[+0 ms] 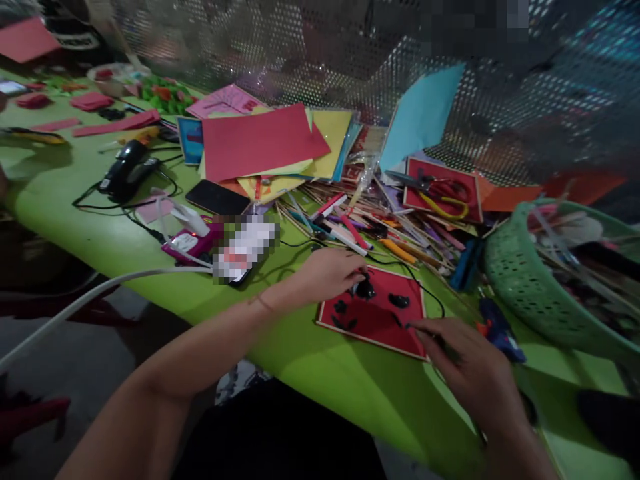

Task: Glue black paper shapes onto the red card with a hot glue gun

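Note:
A small red board [380,317] lies on the green table [320,360] in front of me, with several small black pieces on it. My left hand [327,272] rests at the board's upper left corner, fingers pinched on one black piece [364,289]. My right hand [467,370] lies over the board's lower right corner, fingers curled down and pointing at the board; I cannot make out anything in them. Just right of that hand lies a blue glue gun [500,330].
A pile of sticks and pens [370,230] lies behind the board. Coloured paper sheets [260,140], a dark phone [217,197], a black device with cables [125,172], a red tray with scissors [443,190] and a green basket [540,293] surround it. Metal mesh [280,53] stands behind.

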### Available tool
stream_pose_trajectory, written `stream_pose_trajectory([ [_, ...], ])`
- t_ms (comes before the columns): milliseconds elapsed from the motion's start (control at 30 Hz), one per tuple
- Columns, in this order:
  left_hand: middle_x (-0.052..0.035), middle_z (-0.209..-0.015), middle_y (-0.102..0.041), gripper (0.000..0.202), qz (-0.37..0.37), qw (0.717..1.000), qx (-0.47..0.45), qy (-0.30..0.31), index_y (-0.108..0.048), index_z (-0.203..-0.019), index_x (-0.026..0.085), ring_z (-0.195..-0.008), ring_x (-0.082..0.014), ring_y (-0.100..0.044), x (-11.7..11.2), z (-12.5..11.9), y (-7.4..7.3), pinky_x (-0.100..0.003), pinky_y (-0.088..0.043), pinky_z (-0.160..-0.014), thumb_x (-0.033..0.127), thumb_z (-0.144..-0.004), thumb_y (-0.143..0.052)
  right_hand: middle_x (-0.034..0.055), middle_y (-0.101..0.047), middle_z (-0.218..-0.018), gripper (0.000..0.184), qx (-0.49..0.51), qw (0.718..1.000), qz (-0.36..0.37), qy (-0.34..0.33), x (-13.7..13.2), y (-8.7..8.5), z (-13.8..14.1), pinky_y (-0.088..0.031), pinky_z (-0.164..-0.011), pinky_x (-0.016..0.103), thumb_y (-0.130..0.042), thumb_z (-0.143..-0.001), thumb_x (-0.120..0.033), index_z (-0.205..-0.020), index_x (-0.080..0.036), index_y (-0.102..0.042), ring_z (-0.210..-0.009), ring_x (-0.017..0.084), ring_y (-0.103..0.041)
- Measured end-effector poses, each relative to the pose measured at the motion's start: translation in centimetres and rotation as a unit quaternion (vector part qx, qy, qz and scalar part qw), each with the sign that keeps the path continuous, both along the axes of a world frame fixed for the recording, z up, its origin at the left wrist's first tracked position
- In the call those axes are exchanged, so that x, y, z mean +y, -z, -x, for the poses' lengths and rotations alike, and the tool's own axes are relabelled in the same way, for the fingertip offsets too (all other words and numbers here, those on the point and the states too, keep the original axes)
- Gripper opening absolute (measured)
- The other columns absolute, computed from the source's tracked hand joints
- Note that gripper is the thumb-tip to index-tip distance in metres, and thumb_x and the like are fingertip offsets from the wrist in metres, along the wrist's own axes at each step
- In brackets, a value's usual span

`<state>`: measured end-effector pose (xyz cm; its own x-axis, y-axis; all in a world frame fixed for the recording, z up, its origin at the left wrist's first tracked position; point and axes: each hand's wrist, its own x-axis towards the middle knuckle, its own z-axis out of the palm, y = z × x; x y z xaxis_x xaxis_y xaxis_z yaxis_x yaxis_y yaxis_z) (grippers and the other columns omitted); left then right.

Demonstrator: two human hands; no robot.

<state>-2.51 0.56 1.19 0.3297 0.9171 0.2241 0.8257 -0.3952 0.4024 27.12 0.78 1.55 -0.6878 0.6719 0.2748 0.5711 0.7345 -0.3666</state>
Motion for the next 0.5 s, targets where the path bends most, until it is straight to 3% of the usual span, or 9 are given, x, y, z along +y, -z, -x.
stream_pose_trajectory([
  [233, -0.0045, -0.096, -0.073, 0.021, -0.007, 1.000, -0.019, 0.013, -0.064, -0.107, 0.021, -0.093, -0.0202, -0.067, -0.3, -0.3, -0.2, -0.031, -0.047, -0.079, 0.031, -0.098, -0.048, 0.0040, -0.073, -0.091, 0.015, -0.003, 1.000, -0.011, 0.002, 0.2, -0.1, 0.2, -0.054, -0.071, 0.034, -0.057, -0.094, -0.031, -0.102, -0.026, -0.069, -0.081, 0.021, -0.071],
  [500, -0.0045, -0.093, -0.073, 0.026, -0.065, 0.994, -0.090, -0.005, -0.065, -0.106, 0.021, -0.090, -0.0184, -0.067, -0.1, -0.9, 0.9, -0.029, -0.047, -0.078, 0.033, -0.100, -0.043, 0.0037, -0.074, -0.096, 0.016, 0.007, 1.000, 0.014, 0.020, 0.4, 0.5, 0.2, -0.055, -0.074, 0.038, -0.059, -0.093, -0.030, -0.107, -0.029, -0.067, -0.085, 0.024, -0.071],
])
